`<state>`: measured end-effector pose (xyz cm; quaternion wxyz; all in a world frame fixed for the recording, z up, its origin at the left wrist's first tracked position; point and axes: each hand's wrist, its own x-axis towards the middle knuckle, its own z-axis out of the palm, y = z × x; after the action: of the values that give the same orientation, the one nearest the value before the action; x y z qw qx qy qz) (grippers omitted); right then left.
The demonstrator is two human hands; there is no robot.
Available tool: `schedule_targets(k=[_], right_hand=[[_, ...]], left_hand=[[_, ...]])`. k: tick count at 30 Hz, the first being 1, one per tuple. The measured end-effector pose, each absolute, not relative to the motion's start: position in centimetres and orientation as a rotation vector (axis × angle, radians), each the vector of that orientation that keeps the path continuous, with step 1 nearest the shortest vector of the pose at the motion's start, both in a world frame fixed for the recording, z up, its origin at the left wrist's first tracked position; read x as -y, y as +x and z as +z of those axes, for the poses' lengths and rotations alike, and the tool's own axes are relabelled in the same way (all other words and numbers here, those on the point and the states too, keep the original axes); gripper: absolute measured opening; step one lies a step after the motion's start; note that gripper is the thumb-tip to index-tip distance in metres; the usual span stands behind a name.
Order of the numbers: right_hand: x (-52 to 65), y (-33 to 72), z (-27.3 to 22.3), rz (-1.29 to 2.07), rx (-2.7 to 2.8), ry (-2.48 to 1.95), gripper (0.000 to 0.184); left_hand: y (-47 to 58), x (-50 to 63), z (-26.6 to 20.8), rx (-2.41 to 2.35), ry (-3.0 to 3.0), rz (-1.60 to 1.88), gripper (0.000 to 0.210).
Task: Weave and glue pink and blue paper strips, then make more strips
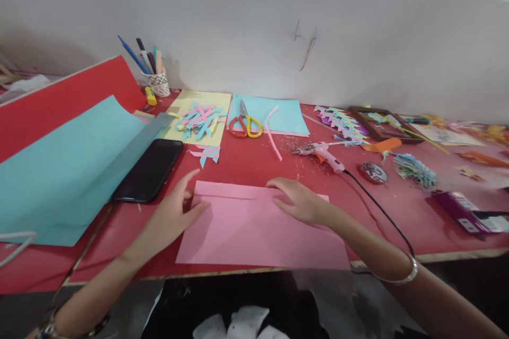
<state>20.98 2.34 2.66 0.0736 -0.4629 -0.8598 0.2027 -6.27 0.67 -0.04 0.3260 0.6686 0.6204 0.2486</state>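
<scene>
A pink sheet of paper (254, 238) lies at the table's front edge, with a folded strip or crease along its far side. At its left edge is my left hand (177, 212), thumb over the paper and fingers spread. My right hand (300, 201) rests over the far right part of the sheet, fingers apart and slightly curved. Beyond the sheet are a curled pink paper strip (272, 137), scissors (245, 122) with red and yellow handles, and a small piece of woven pink and blue strips (207, 153).
A black phone (151, 172) and a large blue sheet (59, 180) lie left. Cut strips (202, 119) are heaped on yellow paper. A pink glue gun (324, 154) with a black cord sits right, near a purple power strip (469, 212). A pen cup (159, 83) stands by the wall.
</scene>
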Motion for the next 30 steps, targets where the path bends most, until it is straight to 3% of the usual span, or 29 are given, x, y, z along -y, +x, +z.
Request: schedule_targets(k=[4, 9, 13, 19, 25, 30], right_hand=[[-2.2, 19.5, 2.6, 0.386, 2.708, -1.35, 0.035], [-2.7, 15.7, 1.7, 0.38, 2.73, -1.197, 0.044], [-3.9, 13.4, 0.4, 0.345, 2.734, -1.062, 0.037], [-4.8, 12.2, -0.2, 0.179, 2.824, -1.022, 0.022], [-4.9, 10.7, 0.4, 0.327, 2.779, -1.124, 0.043], [-5.2, 9.4, 0.5, 0.19, 2.821, -1.074, 0.028]], left_hand=[[-5.7, 0.3, -0.6, -1.864, 2.206, 0.576, 0.061], [-5.7, 0.7, -1.5, -2.001, 2.384, 0.667, 0.073], [-6.2, 0.8, -2.2, -1.947, 2.382, 0.697, 0.078], [-6.7, 1.3, -3.0, -1.848, 2.462, 0.76, 0.061], [-6.8, 1.4, -3.0, -1.816, 2.488, 0.718, 0.048], [-6.9, 1.4, -3.1, -1.859, 2.5, 0.697, 0.055]])
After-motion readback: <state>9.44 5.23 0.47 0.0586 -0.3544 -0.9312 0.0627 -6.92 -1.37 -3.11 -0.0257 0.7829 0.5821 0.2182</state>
